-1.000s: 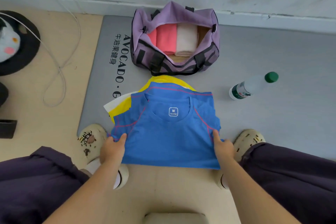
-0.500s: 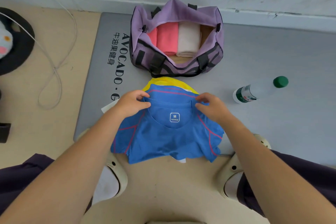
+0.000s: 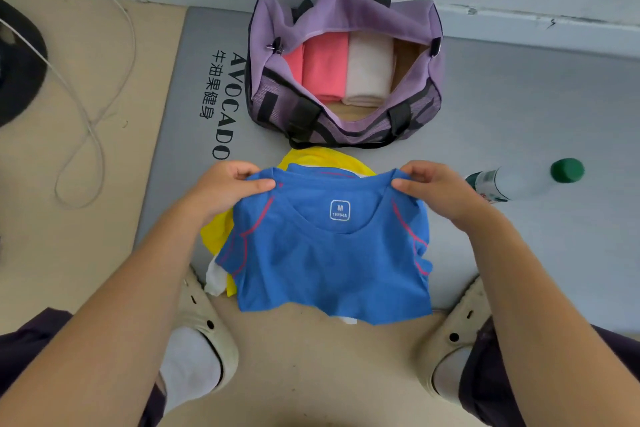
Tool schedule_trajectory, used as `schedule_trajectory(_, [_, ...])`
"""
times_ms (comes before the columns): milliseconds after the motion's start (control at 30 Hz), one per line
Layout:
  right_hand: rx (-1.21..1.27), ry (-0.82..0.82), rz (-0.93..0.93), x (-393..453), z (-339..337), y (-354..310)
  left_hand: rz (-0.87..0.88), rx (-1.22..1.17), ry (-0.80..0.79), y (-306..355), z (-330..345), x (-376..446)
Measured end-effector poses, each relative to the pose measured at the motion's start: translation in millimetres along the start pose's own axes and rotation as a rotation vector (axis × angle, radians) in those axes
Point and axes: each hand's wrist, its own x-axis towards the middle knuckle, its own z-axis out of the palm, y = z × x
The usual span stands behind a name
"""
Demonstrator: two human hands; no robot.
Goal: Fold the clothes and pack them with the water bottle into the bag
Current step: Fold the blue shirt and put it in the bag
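Note:
A blue shirt (image 3: pixel 325 260) with pink seams lies in front of me, on top of a yellow garment (image 3: pixel 322 159) and a white one (image 3: pixel 216 279). My left hand (image 3: pixel 225 191) pinches the shirt's left shoulder and my right hand (image 3: pixel 436 187) pinches its right shoulder, lifting the top edge slightly. Beyond the pile stands an open purple bag (image 3: pixel 343 128) holding a folded pink cloth (image 3: pixel 325 69) and a folded cream cloth (image 3: pixel 369 73). To the right a clear water bottle (image 3: pixel 519 180) with a green cap lies on its side.
Everything rests on a grey mat (image 3: pixel 536 107) printed with "AVOCADO", set against a white wall. A white cable (image 3: pixel 86 107) loops over the beige floor at left, beside a black round object (image 3: pixel 17 62). My feet in cream clogs (image 3: pixel 204 319) flank the shirt.
Both hands left the shirt's lower sides, moved up to its shoulders, gripped them and spread apart. The hem has slid a little toward me.

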Motion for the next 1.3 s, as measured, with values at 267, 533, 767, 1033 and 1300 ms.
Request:
schedule_trajectory(267, [-0.361, 0.149, 0.037, 33, 20, 18, 0.002, 0.212, 0.085, 0, 14, 22])
schedule_trajectory(533, [-0.357, -0.022, -0.021, 43, 32, 11, 0.023, 0.141, -0.183, 13, 14, 24])
schedule_trajectory(767, [-0.594, -0.129, 0.015, 60, 34, 2, 0.041, 0.291, -0.224, 32, 15, 37])
schedule_trajectory(1033, [-0.72, -0.041, -0.039, 57, 21, -3, 0.06, 0.474, -0.212, 35, 11, 45])
schedule_trajectory(1300, [-0.601, -0.057, -0.059, 45, 8, -7, 0.015, 0.548, -0.252, 29, 3, 41])
